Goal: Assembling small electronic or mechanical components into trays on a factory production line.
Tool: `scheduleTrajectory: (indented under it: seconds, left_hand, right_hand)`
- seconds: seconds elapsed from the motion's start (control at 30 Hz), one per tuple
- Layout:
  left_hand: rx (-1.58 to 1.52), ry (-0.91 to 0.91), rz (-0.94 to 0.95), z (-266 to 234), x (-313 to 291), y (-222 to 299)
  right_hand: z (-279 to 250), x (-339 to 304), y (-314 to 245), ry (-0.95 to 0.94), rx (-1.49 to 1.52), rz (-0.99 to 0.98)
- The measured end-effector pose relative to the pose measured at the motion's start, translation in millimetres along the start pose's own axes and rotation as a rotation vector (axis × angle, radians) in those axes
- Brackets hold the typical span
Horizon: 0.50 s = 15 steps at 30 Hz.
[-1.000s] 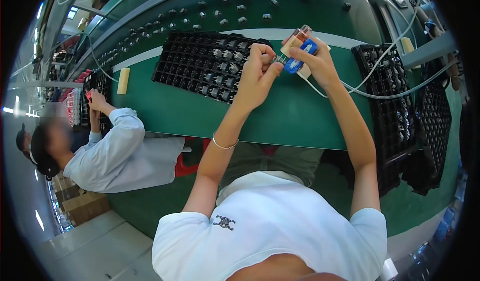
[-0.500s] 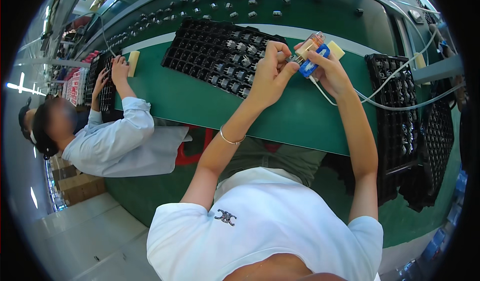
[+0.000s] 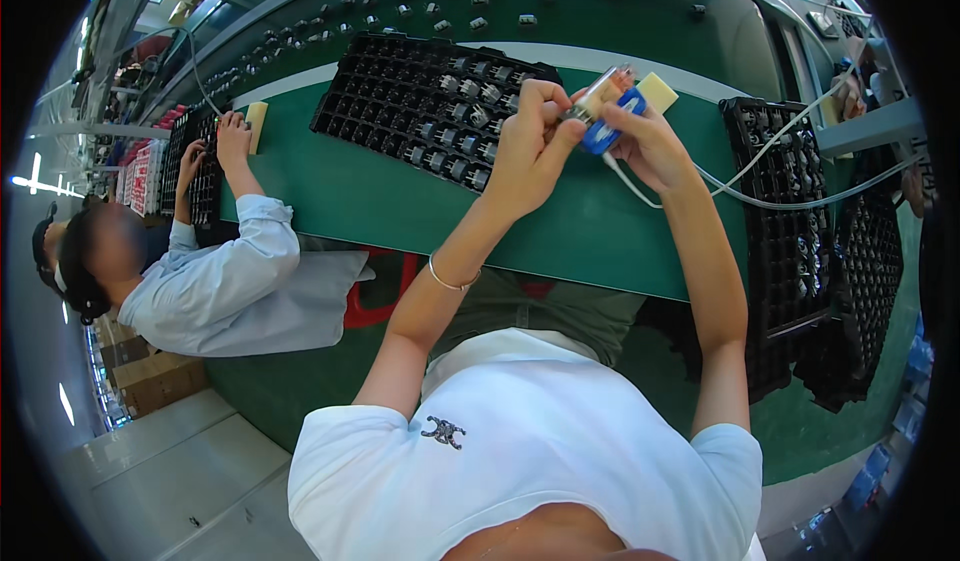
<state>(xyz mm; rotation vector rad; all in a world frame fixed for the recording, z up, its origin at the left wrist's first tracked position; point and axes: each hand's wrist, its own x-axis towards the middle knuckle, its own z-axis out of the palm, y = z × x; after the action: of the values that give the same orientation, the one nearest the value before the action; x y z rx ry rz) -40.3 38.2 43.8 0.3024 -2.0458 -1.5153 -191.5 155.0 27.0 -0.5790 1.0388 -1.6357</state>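
Co-worker's hands [image 3: 235,133] have shifted since a second ago: they were up around something red, now they're down at a dark tray [image 3: 207,186] beside a yellow block [image 3: 257,121]. Closer in, the handheld device [image 3: 607,93] has turned a bit in the wearer's grip. It's a clear-and-blue thing, up above the green tabletop [image 3: 400,211], with the right hand [image 3: 647,146] wrapped around it. Left hand [image 3: 530,156] is pinched narrow on a small metal part [image 3: 577,114] right at the device's end, mostly hidden by fingers, so can't tell how far in it sits. Big black tray [image 3: 370,101] just left of that, partly filled. Pale cable [image 3: 630,189] hangs off the device, and another yellow block [image 3: 656,93] shows right behind.
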Motion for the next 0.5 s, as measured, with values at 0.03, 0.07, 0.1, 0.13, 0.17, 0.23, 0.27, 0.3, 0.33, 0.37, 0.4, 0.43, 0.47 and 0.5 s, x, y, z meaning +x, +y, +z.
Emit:
scheduleTrajectory:
  seconds: [0.03,0.07,0.1,0.13,0.17,0.23,0.27,0.3,0.33,0.37,0.4,0.43,0.47,0.5]
  left_hand:
    - [-0.013,-0.013,-0.014,1,2,1]
    - [-0.026,-0.025,-0.029,1,3,2]
    - [-0.025,-0.022,-0.031,2,3,-2]
    - [-0.100,-0.004,-0.038,2,2,-5]
    - [-0.174,0.015,-0.044,0,1,-7]
    - [-0.165,-0.026,-0.087,-4,3,-12]
    - [-0.166,-0.080,-0.128,-7,2,-12]
    - [-0.177,-0.090,-0.158,-13,-1,-13]
    - [-0.178,-0.091,-0.155,-20,-2,-12]
    - [-0.030,-0.005,-0.148,-31,-5,-13]
    - [0.116,0.077,-0.139,-44,-8,-14]
    - [0.347,0.179,-0.184,-62,-12,-15]
    - [0.577,0.279,-0.224,-84,-18,-17]
    - [0.835,0.330,-0.187,-108,-27,-23]
  right_hand:
    - [-3,1,3,0.007,-0.012,0.010]
    - [-4,3,5,0.013,-0.025,0.020]
    - [-6,2,6,0.010,-0.024,0.023]
    - [1,1,5,0.020,0.010,0.032]
    - [6,2,5,0.028,0.045,0.043]
    - [3,4,7,0.016,0.074,0.024]
    - [1,4,6,0.020,0.101,0.001]
    - [-2,3,2,-0.004,0.090,0.002]
    - [-13,2,0,-0.003,0.087,-0.001]
    - [-25,2,-3,0.140,-0.009,-0.070]
    - [-35,1,-3,0.287,-0.107,-0.139]
    - [-36,-2,-12,0.393,-0.296,-0.208]
    - [-36,-3,-17,0.406,-0.300,-0.210]
    - [-38,-3,-22,0.482,-0.564,-0.331]
